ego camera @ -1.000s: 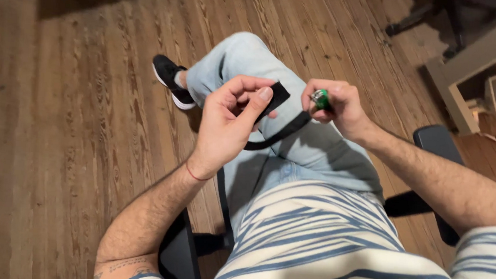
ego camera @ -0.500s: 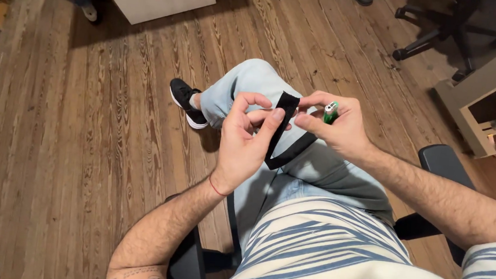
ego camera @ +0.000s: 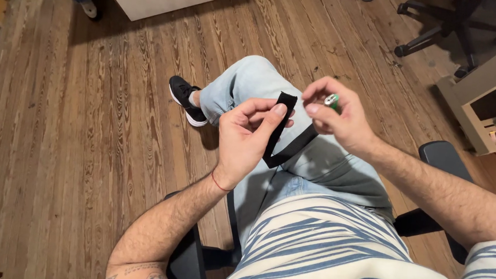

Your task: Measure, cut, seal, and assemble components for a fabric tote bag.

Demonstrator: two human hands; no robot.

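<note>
Left hand point(ego camera: 248, 139) pinching black strap point(ego camera: 280, 127), long axis running upright-diagonal; right hand point(ego camera: 338, 117), just beside its top end, clasping small green lighter point(ego camera: 332, 100).

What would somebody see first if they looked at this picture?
First the two hands in the middle, above the lap: the left hand pinches a black strap that hangs in a bend, and the right hand holds a small green thing beside it. Below them are a striped shirt and pale jeans, over a wooden floor.
</note>
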